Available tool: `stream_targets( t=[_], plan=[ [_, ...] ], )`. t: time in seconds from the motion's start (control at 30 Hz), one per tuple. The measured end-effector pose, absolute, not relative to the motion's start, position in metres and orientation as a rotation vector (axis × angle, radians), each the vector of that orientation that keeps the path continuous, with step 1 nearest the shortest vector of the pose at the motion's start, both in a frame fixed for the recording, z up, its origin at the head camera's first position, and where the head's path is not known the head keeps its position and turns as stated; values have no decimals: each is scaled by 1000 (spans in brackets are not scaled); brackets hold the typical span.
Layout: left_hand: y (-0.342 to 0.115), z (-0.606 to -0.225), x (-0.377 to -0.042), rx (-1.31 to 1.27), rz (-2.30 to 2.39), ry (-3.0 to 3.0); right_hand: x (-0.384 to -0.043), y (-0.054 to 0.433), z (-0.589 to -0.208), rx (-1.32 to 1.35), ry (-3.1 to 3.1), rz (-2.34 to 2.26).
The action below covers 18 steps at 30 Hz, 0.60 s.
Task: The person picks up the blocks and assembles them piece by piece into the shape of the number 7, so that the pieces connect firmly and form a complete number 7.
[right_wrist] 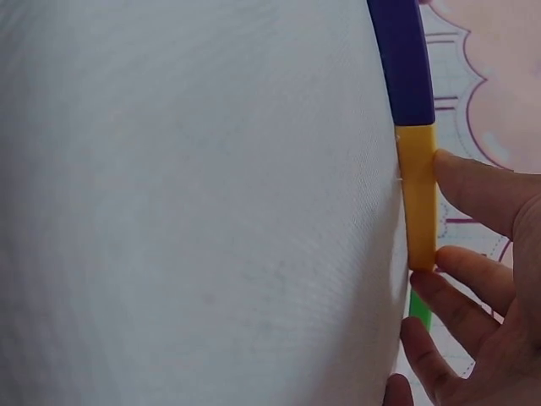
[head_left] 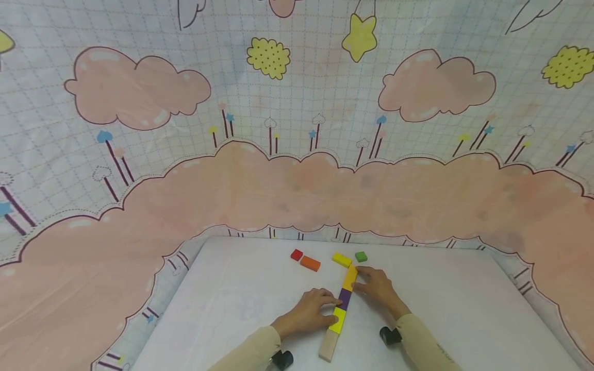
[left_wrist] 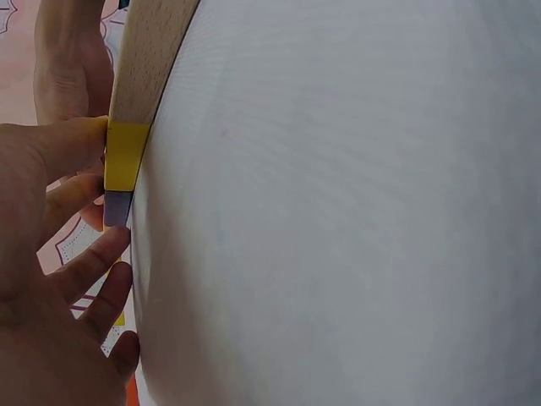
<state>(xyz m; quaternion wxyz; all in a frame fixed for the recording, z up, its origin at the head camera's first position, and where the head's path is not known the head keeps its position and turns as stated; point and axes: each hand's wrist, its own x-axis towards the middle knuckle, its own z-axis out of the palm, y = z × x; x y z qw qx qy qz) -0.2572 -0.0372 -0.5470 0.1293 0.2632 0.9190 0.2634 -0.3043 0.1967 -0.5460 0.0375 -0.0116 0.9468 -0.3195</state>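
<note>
Four blocks stand end to end in a slanting row on the white table: a plain wooden block (head_left: 328, 346) nearest, then a yellow block (head_left: 339, 322), a purple block (head_left: 344, 299) and an orange-yellow block (head_left: 349, 279). From the left, my left hand (head_left: 307, 313) touches the row, its thumb at the yellow block and its index finger at the purple one. My right hand (head_left: 379, 289) presses the orange-yellow block from the right. In the right wrist view, its thumb meets the side of the orange-yellow block (right_wrist: 418, 194) and its index fingertip sits close to the far end.
Beyond the row lie another yellow block (head_left: 342, 259) and a green block (head_left: 361, 256). Farther left are a red block (head_left: 296, 255) and an orange block (head_left: 310, 264). A patterned cloth (head_left: 297, 190) hangs behind the table (head_left: 232, 288).
</note>
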Motion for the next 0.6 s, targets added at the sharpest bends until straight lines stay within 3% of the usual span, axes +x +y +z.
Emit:
stream_targets(
  t=[0.6],
  plan=[
    [-40, -545, -261, 837, 589, 2654, -304, 196, -546, -39, 2922, -982]
  ],
)
